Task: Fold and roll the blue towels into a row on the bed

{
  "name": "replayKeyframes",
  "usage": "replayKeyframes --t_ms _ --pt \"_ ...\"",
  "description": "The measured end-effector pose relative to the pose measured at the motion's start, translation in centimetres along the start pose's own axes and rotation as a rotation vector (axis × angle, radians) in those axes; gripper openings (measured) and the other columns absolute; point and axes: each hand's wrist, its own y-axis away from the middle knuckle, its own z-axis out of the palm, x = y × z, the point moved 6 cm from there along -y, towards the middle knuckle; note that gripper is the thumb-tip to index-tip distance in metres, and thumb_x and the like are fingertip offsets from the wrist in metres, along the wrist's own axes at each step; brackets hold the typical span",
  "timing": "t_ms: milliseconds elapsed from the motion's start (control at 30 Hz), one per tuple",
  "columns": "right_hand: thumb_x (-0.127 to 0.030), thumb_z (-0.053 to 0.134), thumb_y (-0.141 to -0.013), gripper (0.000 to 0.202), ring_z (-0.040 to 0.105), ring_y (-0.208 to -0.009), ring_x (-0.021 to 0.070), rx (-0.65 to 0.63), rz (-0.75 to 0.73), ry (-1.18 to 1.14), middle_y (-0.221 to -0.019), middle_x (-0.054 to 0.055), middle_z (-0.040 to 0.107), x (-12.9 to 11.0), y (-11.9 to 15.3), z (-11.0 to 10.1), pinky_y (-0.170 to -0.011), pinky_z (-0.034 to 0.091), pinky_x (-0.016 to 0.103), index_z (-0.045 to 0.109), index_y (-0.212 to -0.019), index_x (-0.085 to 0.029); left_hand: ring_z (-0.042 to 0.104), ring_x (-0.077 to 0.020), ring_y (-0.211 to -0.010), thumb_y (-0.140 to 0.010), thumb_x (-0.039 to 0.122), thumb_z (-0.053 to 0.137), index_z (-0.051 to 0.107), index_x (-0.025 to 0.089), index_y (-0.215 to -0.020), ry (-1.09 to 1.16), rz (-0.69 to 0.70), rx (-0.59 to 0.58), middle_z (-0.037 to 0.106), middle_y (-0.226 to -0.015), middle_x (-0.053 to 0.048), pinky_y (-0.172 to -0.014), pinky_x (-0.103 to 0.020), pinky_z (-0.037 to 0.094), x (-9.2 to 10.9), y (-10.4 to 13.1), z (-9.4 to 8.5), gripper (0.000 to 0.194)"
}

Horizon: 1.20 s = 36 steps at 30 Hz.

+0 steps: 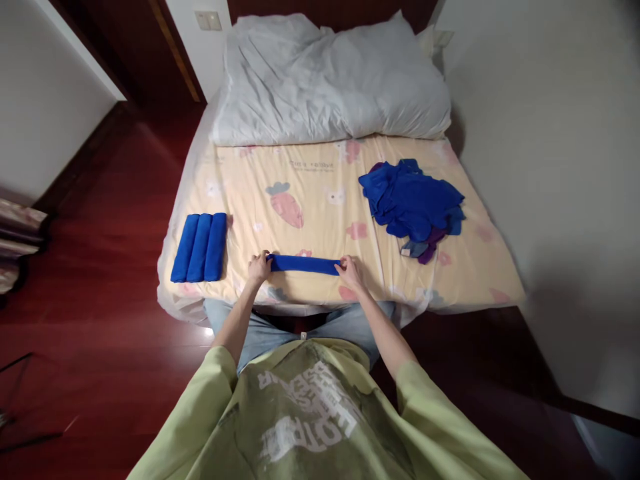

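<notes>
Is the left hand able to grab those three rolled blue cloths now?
Probably yes. Only yellow patterned sheet lies between the left hand and the three rolled blue cloths. But its fingers pinch a long blue cloth strip, so they'd need to release it first.

Bed [320, 200], yellow strawberry-print sheet [315, 230]. On it: grey pillows [335, 83] at far end, three blue rolls [199, 247] side by side left, blue strip [305, 265] near front edge, blue-purple cloth pile [413, 203] right.
</notes>
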Motion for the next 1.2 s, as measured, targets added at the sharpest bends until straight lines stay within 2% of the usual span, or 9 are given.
replayKeyframes --t_ms 100,200,367,600,767,900,1033,1100,1200 --pt "-0.025 0.057 -0.093 0.019 0.062 -0.101 0.0262 0.075 -0.239 0.171 -0.108 0.012 0.072 -2.0 1.5 -0.6 -0.084 0.045 0.037 0.070 -0.106 -0.020 0.057 -0.0336 -0.123 -0.097 0.021 0.048 0.064 0.018 -0.124 -0.074 0.245 0.101 0.064 -0.130 -0.018 -0.100 -0.048 0.047 1.5 1.4 -0.9 0.032" --pt "-0.014 0.053 -0.090 0.025 0.059 -0.107 0.0272 0.034 -0.408 0.295 -0.110 0.012 0.072 -3.2 2.6 0.1 -0.091 0.040 0.040 0.072 -0.104 -0.020 0.056 -0.0309 -0.125 -0.090 0.012 0.051 0.065 0.016 -0.123 -0.069 0.480 0.057 0.063 -0.133 -0.018 -0.105 -0.045 0.045 2.6 3.0 -0.6 0.036" --pt "-0.021 0.062 -0.086 0.027 0.058 -0.106 0.0292 -0.018 -0.452 0.393 -0.111 0.013 0.071 -3.6 2.9 0.4 -0.090 0.039 0.041 0.071 -0.111 -0.018 0.054 -0.0328 -0.128 -0.079 0.011 0.060 0.061 0.012 -0.128 -0.018 0.502 0.053 0.060 -0.134 -0.020 -0.109 -0.044 0.043 3.0 3.6 -0.3 0.050" --pt "-0.018 0.065 -0.083 0.036 0.059 -0.110 0.0342 -0.126 -0.528 0.595 -0.114 0.016 0.070 -4.0 1.7 0.4 -0.091 0.042 0.045 0.066 -0.119 -0.021 0.061 -0.0285 -0.109 -0.088 0.010 0.055 0.065 0.018 -0.111 0.008 0.544 0.058 0.066 -0.110 -0.016 -0.101 -0.043 0.047 3.4 2.1 -0.2 0.027" --pt "-0.013 0.066 -0.078 0.036 0.061 -0.105 0.0353 -0.166 -0.622 0.731 -0.107 0.015 0.070 -5.1 0.1 0.3 -0.087 0.044 0.045 0.066 -0.112 -0.024 0.062 -0.0250 -0.102 -0.094 0.012 0.049 0.067 0.018 -0.107 0.038 0.647 0.093 0.066 -0.105 -0.015 -0.101 -0.041 0.047 2.7 3.2 -1.2 0.023" --pt "-0.012 0.068 -0.075 0.035 0.061 -0.105 0.0350 -0.196 -0.677 0.772 -0.107 0.014 0.069 -7.4 -2.0 -1.0 -0.090 0.044 0.045 0.064 -0.108 -0.024 0.063 -0.0240 -0.102 -0.098 0.022 0.049 0.069 0.019 -0.111 0.168 0.745 0.077 0.067 -0.106 -0.015 -0.103 -0.039 0.049 1.3 5.8 -3.0 0.024" --pt "-0.012 0.064 -0.077 0.032 0.060 -0.103 0.0336 -0.226 -0.773 0.793 -0.106 0.014 0.068 -12.0 -4.5 -1.4 -0.091 0.042 0.044 0.061 -0.107 -0.023 0.063 -0.0238 -0.110 -0.104 0.026 0.042 0.068 0.021 -0.122 0.306 0.821 0.144 0.067 -0.115 -0.016 -0.102 -0.039 0.051 -1.6 8.9 -5.6 0.032" --pt "-0.011 0.060 -0.078 0.033 0.059 -0.102 0.0329 -0.257 -0.825 0.798 -0.107 0.014 0.067 -15.2 -5.8 -0.2 -0.088 0.042 0.043 0.061 -0.109 -0.023 0.062 -0.0234 -0.117 -0.106 0.025 0.038 0.069 0.023 -0.123 0.378 0.811 0.179 0.067 -0.120 -0.017 -0.105 -0.039 0.050 -3.8 10.2 -6.8 0.036" --pt "-0.008 0.056 -0.078 0.038 0.057 -0.105 0.0334 -0.282 -0.901 0.802 -0.112 0.017 0.067 -21.2 -8.3 3.2 -0.088 0.040 0.042 0.061 -0.115 -0.019 0.059 -0.0235 -0.125 -0.108 0.027 0.033 0.070 0.023 -0.125 0.446 0.737 0.209 0.067 -0.124 -0.018 -0.108 -0.041 0.049 -7.9 11.6 -8.1 0.041"
